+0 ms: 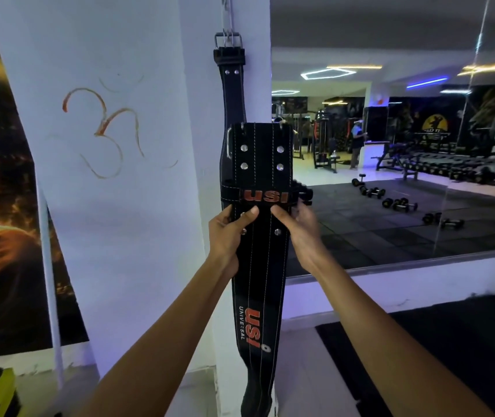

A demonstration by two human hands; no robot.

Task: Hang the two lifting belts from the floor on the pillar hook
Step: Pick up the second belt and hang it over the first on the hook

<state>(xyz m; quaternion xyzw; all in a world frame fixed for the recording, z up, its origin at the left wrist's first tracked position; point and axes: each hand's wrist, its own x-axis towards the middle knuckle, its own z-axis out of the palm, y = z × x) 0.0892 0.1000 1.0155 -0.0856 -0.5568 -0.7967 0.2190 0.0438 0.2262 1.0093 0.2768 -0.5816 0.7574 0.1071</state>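
One black lifting belt (233,94) hangs by its metal buckle from the pillar hook (227,13) on the white pillar (138,206). In front of it I hold a second black belt (259,266) with orange USI lettering upright, its top end near the middle of the hanging belt. My left hand (229,233) grips its left edge and my right hand (299,227) grips its right edge, both just under the keeper loop. The held belt's tail dangles toward the floor.
A large wall mirror (406,145) to the right reflects the gym: dumbbells on black mats, racks, machines and a person standing far off. A dark poster (2,206) covers the wall at left. A white ledge runs under the mirror.
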